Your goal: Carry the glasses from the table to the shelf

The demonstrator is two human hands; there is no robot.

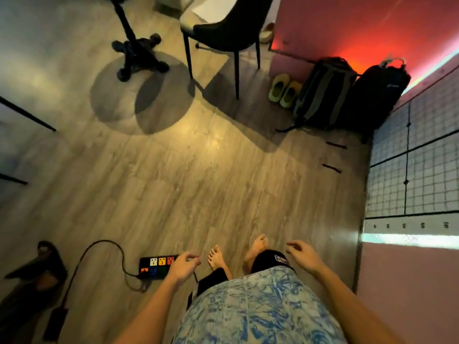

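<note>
No glasses, table top or shelf show in the head view. I look straight down at a wooden floor and my bare feet. My left hand (183, 266) hangs low at the bottom centre, fingers loosely curled and apart, holding nothing. My right hand (301, 255) hangs at the same height to the right of my legs, fingers loose and apart, also holding nothing.
A power strip (155, 266) with its cable lies on the floor by my left hand. A black chair (228, 28) and a wheeled stand base (139, 58) are ahead. Two backpacks (347, 95) and slippers (284, 90) sit by the red wall. A wire grid panel (417, 157) stands at right.
</note>
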